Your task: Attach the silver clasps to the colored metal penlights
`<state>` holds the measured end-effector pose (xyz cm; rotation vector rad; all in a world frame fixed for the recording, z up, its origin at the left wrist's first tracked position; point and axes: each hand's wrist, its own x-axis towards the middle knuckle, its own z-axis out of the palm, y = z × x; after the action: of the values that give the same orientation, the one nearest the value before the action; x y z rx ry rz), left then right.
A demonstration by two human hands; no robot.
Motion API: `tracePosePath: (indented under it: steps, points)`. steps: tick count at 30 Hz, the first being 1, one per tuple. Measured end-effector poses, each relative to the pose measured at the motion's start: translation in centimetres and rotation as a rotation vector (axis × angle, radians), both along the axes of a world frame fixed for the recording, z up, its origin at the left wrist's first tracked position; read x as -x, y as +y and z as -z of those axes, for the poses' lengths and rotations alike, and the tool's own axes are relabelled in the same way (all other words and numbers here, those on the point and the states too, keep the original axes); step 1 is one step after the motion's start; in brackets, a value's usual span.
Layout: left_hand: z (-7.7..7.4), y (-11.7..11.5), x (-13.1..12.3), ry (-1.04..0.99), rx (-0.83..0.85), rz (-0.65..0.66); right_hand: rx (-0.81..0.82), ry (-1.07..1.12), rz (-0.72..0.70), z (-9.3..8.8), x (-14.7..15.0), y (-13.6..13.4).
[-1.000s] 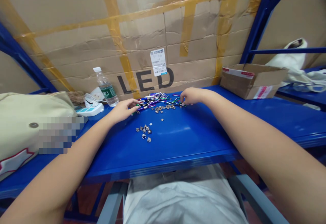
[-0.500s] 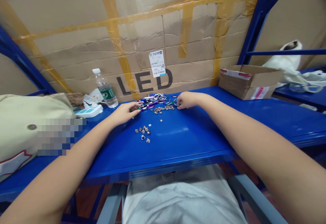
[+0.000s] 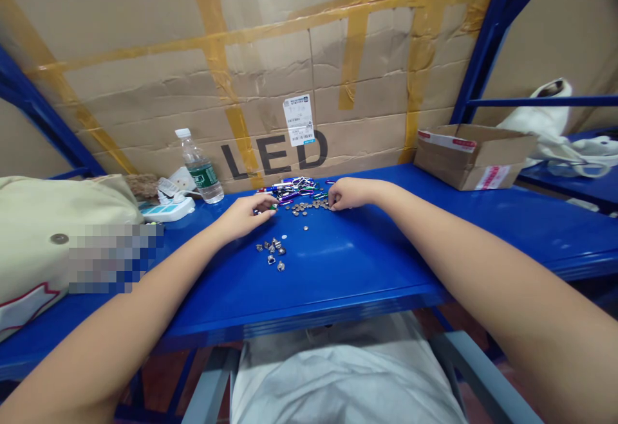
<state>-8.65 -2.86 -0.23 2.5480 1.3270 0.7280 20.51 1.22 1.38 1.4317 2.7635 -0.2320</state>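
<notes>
My left hand is curled at the left end of a heap of colourful pens. Its thumb reaches under the bent fingers, and a bit of something green shows at the fingertips; what it is remains partly hidden. Across the heap, my right hand has its fingers pinched together, pointing down at the right end of a scatter of small round metal discs. Whatever lies between those fingertips cannot be seen. Nearer me are several shiny silver metal pieces and a small pale disc.
On the blue table, a water bottle and a white power strip stand at left, beside a cream bag. A small cardboard box is at right. A large taped carton forms the back.
My left hand has moved slightly right, with green now at its fingertips. My right hand has shifted a little left and down toward the discs.
</notes>
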Motion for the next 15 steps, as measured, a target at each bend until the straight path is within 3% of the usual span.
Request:
tracePosePath:
  steps: [9, 15]
  points:
    - [1.3, 0.6, -0.5, -0.164, 0.081, 0.038, -0.041, 0.057, -0.048, 0.4, 1.2, -0.6]
    - [1.8, 0.3, -1.3, -0.389, 0.136, 0.088, -0.177, 0.401, -0.245, -0.1, 3.2, -2.6]
